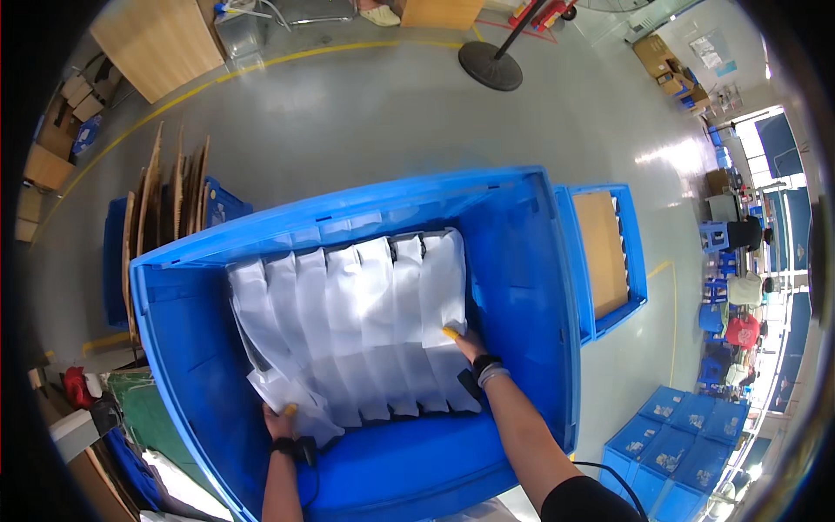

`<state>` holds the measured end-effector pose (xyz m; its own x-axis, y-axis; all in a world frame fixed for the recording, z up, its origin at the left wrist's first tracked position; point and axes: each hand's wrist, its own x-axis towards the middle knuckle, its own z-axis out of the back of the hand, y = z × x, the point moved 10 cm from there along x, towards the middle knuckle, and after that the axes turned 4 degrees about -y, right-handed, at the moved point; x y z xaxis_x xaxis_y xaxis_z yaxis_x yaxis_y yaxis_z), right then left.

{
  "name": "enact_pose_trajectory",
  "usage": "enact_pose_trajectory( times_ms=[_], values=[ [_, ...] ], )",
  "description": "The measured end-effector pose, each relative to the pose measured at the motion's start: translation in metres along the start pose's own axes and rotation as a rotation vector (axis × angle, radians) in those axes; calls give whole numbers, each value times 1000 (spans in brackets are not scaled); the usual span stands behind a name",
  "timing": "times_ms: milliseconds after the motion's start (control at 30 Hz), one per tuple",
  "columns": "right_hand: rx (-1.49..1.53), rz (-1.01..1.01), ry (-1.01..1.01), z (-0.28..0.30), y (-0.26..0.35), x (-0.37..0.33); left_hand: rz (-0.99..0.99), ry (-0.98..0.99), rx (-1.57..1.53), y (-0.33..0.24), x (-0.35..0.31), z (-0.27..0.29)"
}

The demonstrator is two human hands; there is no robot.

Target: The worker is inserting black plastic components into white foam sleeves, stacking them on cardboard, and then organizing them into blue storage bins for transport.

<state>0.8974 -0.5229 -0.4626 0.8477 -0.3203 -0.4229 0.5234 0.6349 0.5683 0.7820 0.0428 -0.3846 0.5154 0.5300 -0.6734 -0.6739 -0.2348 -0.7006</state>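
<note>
Inside a large blue plastic bin [348, 465] lies a row of several white, soft-looking packets [345, 296], overlapping side by side, with dark edges showing between some of them. My left hand [278, 424] grips the near left corner of the row, thumb on top of a packet that lies askew. At the right side, my right hand [468, 343] pinches the edge of the rightmost packet [442, 283]; its other fingers are hidden beneath. Yellow covers the thumb tips of both hands. What the packets contain cannot be seen.
A smaller blue crate [639, 261] with a brown cardboard sheet [600, 252] stands right of the bin. Upright cardboard sheets [152, 204] lean at the left. Blue boxes [674, 435] are stacked at the lower right. A round black stand base [490, 66] rests on the floor beyond.
</note>
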Motion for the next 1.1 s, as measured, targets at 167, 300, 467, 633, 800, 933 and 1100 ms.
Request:
enact_pose_trajectory(
  times_ms=[167, 300, 467, 633, 800, 933, 1100],
  values=[
    [-14, 34, 100, 21, 123, -69, -137, -39, 90, -63, -35, 65],
    [285, 171, -133, 94, 195, -106, -101, -11, 5, -100, -74, 72],
    [399, -27, 46, 113, 203, -110, -164, -27, -58, -136, -117, 76],
    [339, 65, 76, 144, 267, -120, -119, -79, -93, -132, -133, 98],
    [326, 75, -8, 175, 251, -136, -136, -7, -129, -151, -159, 101],
    [88, 55, -38, 199, 249, -133, -135, -6, -79, -177, -165, 92],
    [363, 185, -12, 216, 286, -158, -79, -28, -145, -202, -188, 111]
  ],
)
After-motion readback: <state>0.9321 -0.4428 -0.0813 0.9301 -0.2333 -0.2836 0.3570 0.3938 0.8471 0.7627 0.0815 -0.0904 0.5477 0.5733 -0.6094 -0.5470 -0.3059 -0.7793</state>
